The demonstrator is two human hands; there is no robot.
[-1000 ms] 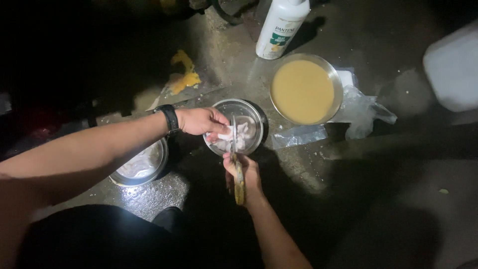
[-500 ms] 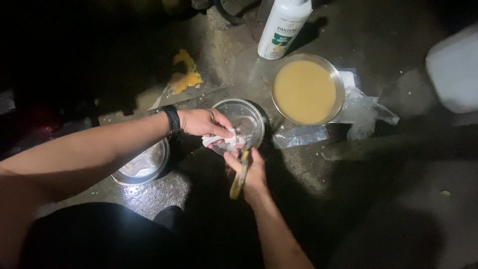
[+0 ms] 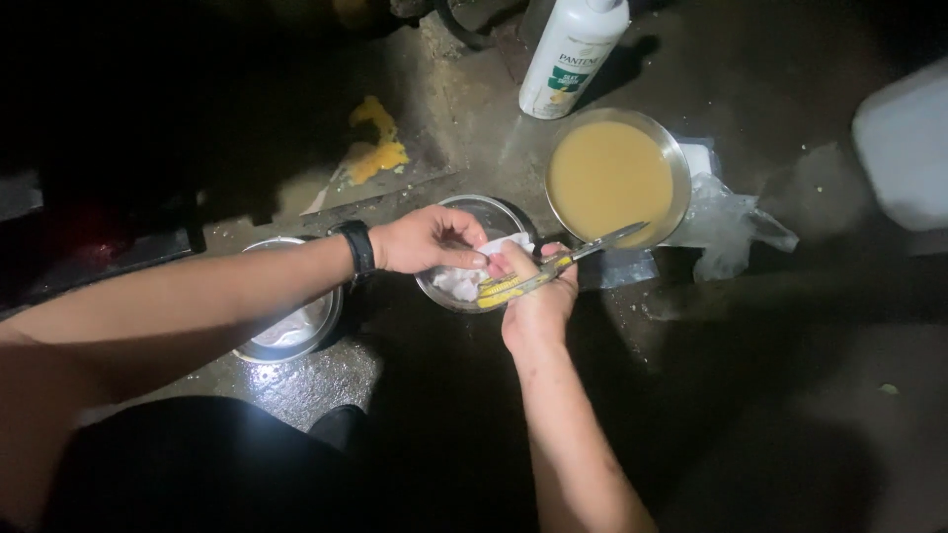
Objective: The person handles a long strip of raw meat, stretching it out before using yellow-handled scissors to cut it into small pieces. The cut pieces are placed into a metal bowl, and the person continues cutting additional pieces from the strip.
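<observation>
- The right hand (image 3: 538,306) closes its grip around yellow-handled scissors (image 3: 553,266); their long axis runs from the handles by the fingers up and right, blades pointing toward the pan of tan liquid (image 3: 617,178).
- The left hand (image 3: 425,240) pinches a pale, whitish piece (image 3: 494,252) just above the small steel bowl (image 3: 474,212), beside the scissor handles.
- A white bottle (image 3: 573,54) stands farther off on the wet floor.

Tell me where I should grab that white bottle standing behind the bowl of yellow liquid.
Grip the white bottle around its body, coming in from the near side. It stands upright with broad sides, and the bowl of yellow liquid sits just in front, so reach over that.
</observation>
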